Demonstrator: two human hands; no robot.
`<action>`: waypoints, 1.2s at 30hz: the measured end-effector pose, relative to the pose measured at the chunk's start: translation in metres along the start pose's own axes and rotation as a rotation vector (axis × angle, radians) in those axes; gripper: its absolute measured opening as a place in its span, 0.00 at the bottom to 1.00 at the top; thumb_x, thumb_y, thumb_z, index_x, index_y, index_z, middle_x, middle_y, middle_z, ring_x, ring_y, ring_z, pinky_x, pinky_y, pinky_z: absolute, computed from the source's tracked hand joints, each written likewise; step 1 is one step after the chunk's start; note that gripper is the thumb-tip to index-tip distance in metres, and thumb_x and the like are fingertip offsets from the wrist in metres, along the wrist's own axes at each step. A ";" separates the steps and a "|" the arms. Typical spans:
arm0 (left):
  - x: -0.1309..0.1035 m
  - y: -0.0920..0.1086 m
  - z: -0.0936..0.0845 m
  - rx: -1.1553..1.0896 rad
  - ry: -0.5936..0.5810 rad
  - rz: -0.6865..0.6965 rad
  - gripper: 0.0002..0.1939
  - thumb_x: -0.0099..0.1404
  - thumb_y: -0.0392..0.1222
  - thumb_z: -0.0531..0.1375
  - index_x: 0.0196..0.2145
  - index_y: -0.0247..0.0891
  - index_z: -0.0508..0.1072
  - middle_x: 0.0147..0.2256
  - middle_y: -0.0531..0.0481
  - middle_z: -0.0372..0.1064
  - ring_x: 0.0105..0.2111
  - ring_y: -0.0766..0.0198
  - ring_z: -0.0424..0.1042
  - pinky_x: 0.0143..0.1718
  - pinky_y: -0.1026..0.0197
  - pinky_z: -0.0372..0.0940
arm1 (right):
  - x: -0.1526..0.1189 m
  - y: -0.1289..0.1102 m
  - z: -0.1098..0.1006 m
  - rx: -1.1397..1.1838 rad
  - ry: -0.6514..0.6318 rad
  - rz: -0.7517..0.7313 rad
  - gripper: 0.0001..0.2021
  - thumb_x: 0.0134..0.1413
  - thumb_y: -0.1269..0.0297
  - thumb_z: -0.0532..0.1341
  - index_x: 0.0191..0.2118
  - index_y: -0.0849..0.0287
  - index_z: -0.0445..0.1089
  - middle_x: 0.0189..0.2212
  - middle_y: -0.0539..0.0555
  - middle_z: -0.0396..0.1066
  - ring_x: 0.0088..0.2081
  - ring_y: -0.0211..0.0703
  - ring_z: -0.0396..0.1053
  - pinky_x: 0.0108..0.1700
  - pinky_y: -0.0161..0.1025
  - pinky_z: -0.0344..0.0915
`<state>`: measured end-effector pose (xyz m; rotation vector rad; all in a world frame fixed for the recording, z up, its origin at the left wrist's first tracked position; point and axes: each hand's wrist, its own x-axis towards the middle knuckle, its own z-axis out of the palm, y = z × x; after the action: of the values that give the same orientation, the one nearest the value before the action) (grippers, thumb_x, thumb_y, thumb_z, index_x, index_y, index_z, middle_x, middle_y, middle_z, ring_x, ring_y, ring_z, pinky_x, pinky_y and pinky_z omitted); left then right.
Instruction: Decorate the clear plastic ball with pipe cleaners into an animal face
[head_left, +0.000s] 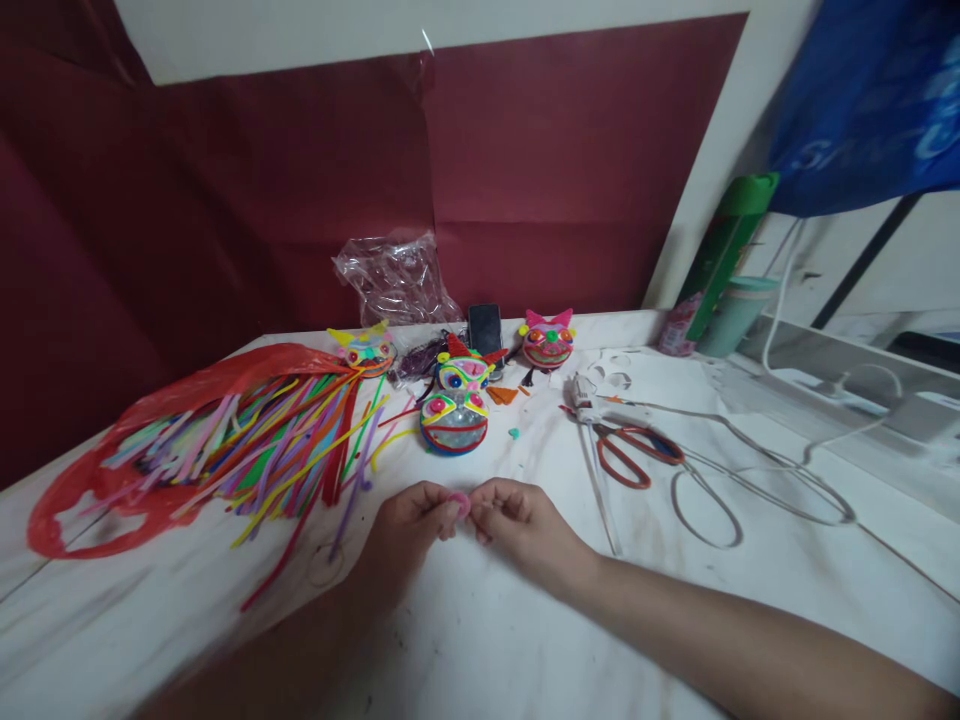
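Observation:
Low in the middle of the head view, my left hand (418, 522) and my right hand (517, 525) meet at the fingertips. Both pinch a small pink ring-like piece (458, 503) between them; fingers partly cover it. Just beyond them stands a colourful animal-face craft (454, 425) with a silvery mouth, red and yellow trim and blue eyes. A tiny green piece (514, 433) and orange scraps (502, 395) lie to its right.
Coloured fuzzy stems (300, 440) spill from a red plastic bag (202, 375) at left. Two more face crafts (366, 352) (548, 342) stand behind, near a phone (485, 330). Orange-handled scissors (637, 450), a white glue gun (584, 398) and looping cable (780, 507) lie at right.

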<state>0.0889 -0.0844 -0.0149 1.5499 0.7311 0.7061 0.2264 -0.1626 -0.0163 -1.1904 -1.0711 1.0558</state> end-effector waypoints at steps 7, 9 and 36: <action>-0.001 -0.001 0.001 0.025 -0.019 -0.008 0.09 0.54 0.43 0.59 0.23 0.35 0.69 0.18 0.57 0.61 0.22 0.69 0.58 0.26 0.65 0.54 | 0.000 0.005 -0.001 0.024 -0.028 -0.051 0.15 0.47 0.52 0.61 0.24 0.61 0.64 0.19 0.46 0.61 0.22 0.33 0.55 0.25 0.33 0.51; -0.002 0.000 0.001 0.059 -0.020 -0.027 0.09 0.53 0.44 0.60 0.23 0.35 0.70 0.18 0.56 0.62 0.21 0.69 0.58 0.25 0.65 0.53 | -0.001 0.007 0.000 0.022 -0.026 -0.057 0.18 0.47 0.49 0.61 0.24 0.60 0.63 0.18 0.45 0.59 0.21 0.32 0.53 0.24 0.33 0.49; -0.001 0.016 -0.001 -0.102 -0.235 -0.109 0.08 0.46 0.41 0.64 0.18 0.34 0.70 0.15 0.56 0.63 0.18 0.71 0.58 0.23 0.65 0.52 | -0.001 -0.006 -0.005 0.121 -0.192 0.019 0.23 0.44 0.41 0.62 0.25 0.61 0.64 0.18 0.48 0.64 0.22 0.34 0.59 0.26 0.34 0.54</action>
<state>0.0887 -0.0860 0.0012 1.4583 0.5902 0.4640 0.2317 -0.1649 -0.0110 -1.0193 -1.1278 1.2512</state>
